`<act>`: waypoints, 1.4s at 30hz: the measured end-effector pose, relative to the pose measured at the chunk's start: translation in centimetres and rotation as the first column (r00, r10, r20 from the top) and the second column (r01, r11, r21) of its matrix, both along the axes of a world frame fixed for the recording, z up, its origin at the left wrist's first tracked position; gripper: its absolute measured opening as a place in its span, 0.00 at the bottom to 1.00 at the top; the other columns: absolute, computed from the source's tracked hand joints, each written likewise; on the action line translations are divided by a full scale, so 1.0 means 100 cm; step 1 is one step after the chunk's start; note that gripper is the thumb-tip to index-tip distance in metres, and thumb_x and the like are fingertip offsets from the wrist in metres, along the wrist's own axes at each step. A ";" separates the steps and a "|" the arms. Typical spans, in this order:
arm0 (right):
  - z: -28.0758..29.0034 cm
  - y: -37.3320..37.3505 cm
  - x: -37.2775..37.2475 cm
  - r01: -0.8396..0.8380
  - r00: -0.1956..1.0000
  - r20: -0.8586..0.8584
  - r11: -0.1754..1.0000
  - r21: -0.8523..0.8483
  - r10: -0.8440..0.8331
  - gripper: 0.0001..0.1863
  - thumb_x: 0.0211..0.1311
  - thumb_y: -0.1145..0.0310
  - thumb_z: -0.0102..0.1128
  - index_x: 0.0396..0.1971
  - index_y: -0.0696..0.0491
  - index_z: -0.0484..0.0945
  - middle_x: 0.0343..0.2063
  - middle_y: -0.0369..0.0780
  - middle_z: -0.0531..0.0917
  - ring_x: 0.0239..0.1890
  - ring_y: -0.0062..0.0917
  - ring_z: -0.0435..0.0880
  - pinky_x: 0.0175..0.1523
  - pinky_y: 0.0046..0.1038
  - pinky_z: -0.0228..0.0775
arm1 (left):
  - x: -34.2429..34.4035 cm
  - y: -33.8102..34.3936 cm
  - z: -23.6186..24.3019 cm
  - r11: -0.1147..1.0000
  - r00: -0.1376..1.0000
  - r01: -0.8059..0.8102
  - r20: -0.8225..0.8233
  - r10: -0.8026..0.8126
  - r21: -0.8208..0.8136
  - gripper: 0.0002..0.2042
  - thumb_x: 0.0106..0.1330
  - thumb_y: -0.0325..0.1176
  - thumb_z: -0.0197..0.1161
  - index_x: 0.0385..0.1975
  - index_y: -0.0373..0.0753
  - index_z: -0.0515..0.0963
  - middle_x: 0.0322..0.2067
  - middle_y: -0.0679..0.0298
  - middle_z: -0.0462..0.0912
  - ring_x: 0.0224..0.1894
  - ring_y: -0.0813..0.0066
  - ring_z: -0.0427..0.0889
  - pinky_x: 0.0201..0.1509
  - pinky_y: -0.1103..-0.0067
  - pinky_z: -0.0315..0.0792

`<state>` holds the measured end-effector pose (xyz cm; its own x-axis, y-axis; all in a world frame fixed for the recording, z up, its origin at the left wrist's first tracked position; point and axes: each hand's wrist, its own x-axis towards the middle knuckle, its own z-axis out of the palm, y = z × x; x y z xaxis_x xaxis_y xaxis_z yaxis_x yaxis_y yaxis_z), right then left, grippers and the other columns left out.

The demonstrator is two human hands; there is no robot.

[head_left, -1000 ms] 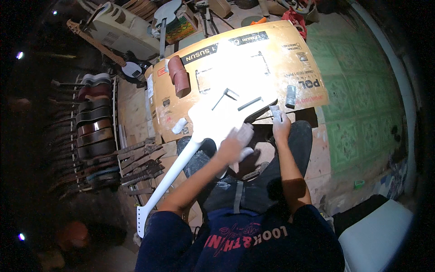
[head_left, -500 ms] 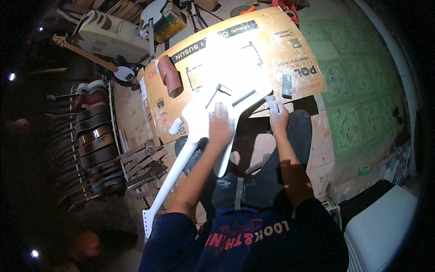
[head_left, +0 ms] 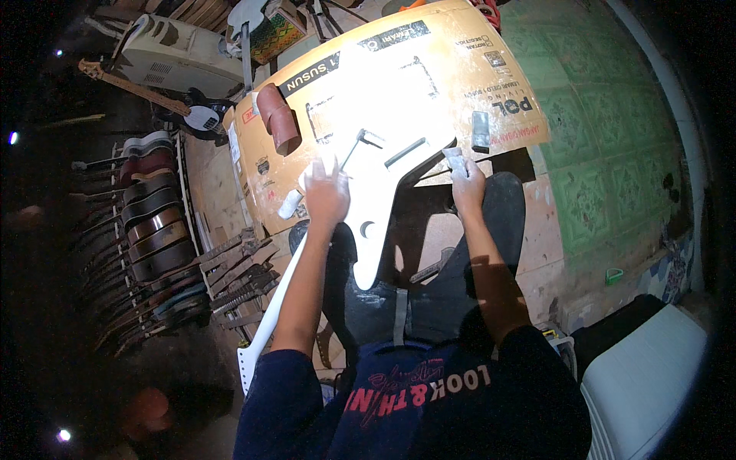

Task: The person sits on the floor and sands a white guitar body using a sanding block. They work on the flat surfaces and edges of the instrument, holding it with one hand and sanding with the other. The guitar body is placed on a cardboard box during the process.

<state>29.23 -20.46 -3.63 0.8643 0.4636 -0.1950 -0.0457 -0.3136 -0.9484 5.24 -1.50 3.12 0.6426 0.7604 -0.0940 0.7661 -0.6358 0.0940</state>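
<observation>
A white electric guitar [head_left: 369,230] lies across my thighs with its body on a cardboard sheet and its neck running down to the lower left. My left hand [head_left: 324,184] rests on the upper left of the body, dusty fingers spread. My right hand [head_left: 468,184] grips a small pale grey piece [head_left: 454,159] beside the body's right edge. A dark grey block [head_left: 481,130] lies on the cardboard [head_left: 506,69] above it. A rolled brown sheet [head_left: 277,119] and a small whitish roll [head_left: 290,204] lie on the cardboard at the left.
A rack of guitars [head_left: 153,230] stands at the left, near stacked wooden neck pieces [head_left: 238,284]. A dark guitar [head_left: 199,115] and a beige machine [head_left: 165,61] are at the upper left. Green tiled floor [head_left: 594,176] runs along the right, with a pale padded object [head_left: 636,376] at the lower right.
My left hand has swept from the middle of the white body up and left to its upper left part. My right hand keeps its grip, shifted slightly upward in the picture.
</observation>
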 end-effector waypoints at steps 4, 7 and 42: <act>-0.003 -0.002 0.002 0.000 1.000 0.021 0.999 -0.038 0.001 0.13 0.70 0.64 0.57 0.37 0.60 0.82 0.29 0.48 0.84 0.33 0.34 0.84 0.41 0.34 0.73 | 0.001 -0.005 -0.013 0.994 0.996 -0.035 -0.079 0.044 0.105 0.31 0.76 0.44 0.47 0.75 0.34 0.59 0.76 0.45 0.56 0.80 0.51 0.50 0.80 0.51 0.44; -0.005 -0.002 -0.001 0.014 0.997 0.070 1.000 -0.012 -0.014 0.11 0.68 0.68 0.56 0.38 0.60 0.82 0.32 0.50 0.85 0.36 0.40 0.86 0.43 0.36 0.74 | 0.019 -0.073 -0.021 0.968 0.958 0.234 -0.148 -0.245 -0.089 0.32 0.75 0.43 0.50 0.76 0.33 0.56 0.76 0.47 0.56 0.80 0.51 0.50 0.81 0.51 0.41; 0.055 -0.048 -0.151 -0.706 0.125 0.379 0.350 -0.615 0.917 0.28 0.65 0.72 0.54 0.66 0.40 0.75 0.50 0.38 0.85 0.39 0.38 0.83 0.40 0.44 0.78 | -0.050 -0.002 -0.010 0.931 0.899 -0.293 0.269 0.345 -0.216 0.34 0.68 0.46 0.62 0.75 0.52 0.63 0.75 0.42 0.56 0.55 0.36 0.80 0.61 0.54 0.75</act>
<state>14.15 -25.27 1.90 -0.0835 0.9922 -0.0924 0.8769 0.0292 -0.4799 0.28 -1.70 2.09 0.3855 0.9193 -0.0793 0.8446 -0.3169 0.4314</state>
